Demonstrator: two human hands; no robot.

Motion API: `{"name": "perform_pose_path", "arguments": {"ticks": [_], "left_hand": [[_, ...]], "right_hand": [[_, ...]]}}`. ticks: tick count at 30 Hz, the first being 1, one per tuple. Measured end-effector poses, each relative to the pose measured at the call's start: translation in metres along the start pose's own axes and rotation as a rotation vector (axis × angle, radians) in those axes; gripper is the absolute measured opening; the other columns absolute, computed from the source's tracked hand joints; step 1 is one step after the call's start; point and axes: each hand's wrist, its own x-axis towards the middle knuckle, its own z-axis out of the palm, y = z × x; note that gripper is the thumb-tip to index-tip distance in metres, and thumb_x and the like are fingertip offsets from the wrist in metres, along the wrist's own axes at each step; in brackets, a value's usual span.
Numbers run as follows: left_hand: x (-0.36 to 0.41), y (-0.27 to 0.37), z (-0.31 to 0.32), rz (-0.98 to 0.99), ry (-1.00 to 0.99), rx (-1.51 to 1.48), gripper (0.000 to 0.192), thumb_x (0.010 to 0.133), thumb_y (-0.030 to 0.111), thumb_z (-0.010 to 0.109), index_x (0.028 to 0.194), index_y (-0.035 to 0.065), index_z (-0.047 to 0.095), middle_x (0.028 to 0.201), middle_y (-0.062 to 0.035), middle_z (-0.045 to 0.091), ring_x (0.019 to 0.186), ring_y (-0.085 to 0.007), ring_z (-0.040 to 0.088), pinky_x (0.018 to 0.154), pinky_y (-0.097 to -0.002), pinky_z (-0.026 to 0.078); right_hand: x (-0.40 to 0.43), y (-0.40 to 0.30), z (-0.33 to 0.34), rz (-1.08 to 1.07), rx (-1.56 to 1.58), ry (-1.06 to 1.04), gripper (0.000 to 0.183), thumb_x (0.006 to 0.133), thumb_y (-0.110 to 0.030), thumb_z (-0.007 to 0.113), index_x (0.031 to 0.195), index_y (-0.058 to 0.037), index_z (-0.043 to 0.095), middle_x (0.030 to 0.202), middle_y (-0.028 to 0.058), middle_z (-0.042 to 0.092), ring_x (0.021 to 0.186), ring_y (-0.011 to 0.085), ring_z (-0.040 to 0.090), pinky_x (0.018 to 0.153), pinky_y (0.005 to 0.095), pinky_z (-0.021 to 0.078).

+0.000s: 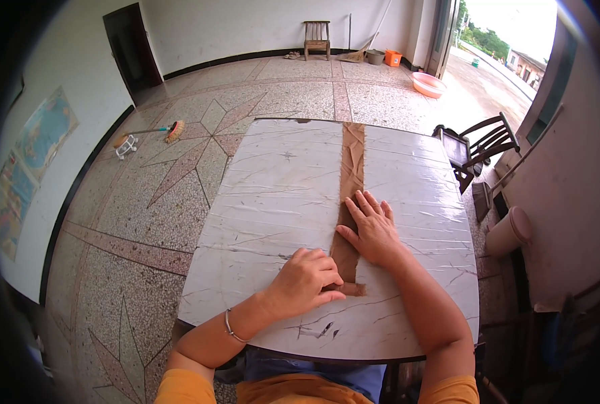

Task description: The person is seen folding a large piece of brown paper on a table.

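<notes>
A long brown cloth strip (pixel 352 161) with frayed edges runs lengthwise over a table with a white marble-patterned cover (pixel 280 202). Its far part is wrinkled. The near end is folded or rolled over into a short crosswise band. My left hand (pixel 310 279) grips that near end at its left side, with the thumb along the front and the fingers curled over it. Farther up the strip, my right hand (pixel 373 230) lies flat, palm down and fingers slightly spread, pressing on the cloth. Part of the strip is hidden under both hands.
The table cover has creases and small tears near the front edge. A dark wooden chair (pixel 477 144) stands off the table's far right corner. A dustpan (pixel 482 199) and a pink bin (pixel 508 232) are along the right wall. A broom head (pixel 175 131) lies on the floor at left.
</notes>
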Motion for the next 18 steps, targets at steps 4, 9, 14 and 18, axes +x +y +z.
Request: {"name": "perform_pose_path", "arguments": {"ticks": [4,9,14,18], "left_hand": [[0.003,0.003,-0.001,0.036,-0.015,0.023,0.021,0.079,0.026,0.076,0.091,0.0118,0.067,0.093,-0.0018,0.063,0.093,-0.0214,0.056,0.084,-0.0371,0.042],[0.003,-0.009,0.008,-0.077,0.075,-0.061,0.021,0.083,0.020,0.073,0.098,0.0085,0.065,0.091,-0.0034,0.062,0.089,-0.0228,0.057,0.079,-0.0354,0.045],[0.000,-0.033,-0.002,-0.594,0.311,-1.025,0.024,0.102,0.021,0.056,0.114,0.0006,0.059,0.093,0.0007,0.064,0.081,-0.0033,0.055,0.065,-0.0189,0.045],[0.003,-0.037,-0.007,-0.628,0.367,-1.149,0.024,0.102,0.021,0.055,0.115,0.0014,0.059,0.092,0.0016,0.063,0.080,-0.0033,0.055,0.064,-0.0184,0.045]], "right_hand": [[0.000,0.001,0.000,-0.003,0.001,0.011,0.070,0.095,-0.054,0.050,0.147,-0.0092,0.041,0.156,0.0164,0.031,0.148,0.0299,0.021,0.119,0.0508,0.0141],[0.001,0.002,0.002,-0.011,0.037,0.075,0.064,0.097,-0.050,0.050,0.145,-0.0085,0.044,0.155,0.0162,0.033,0.147,0.0298,0.023,0.118,0.0496,0.0152],[0.004,-0.006,-0.016,-0.288,0.597,0.354,0.051,0.100,-0.043,0.049,0.134,-0.0046,0.054,0.141,0.0144,0.052,0.138,0.0304,0.039,0.114,0.0441,0.0235],[-0.007,-0.028,-0.008,-0.236,1.028,0.204,0.048,0.095,-0.039,0.062,0.128,-0.0054,0.057,0.116,0.0119,0.064,0.110,0.0243,0.056,0.101,0.0364,0.0393]]}}
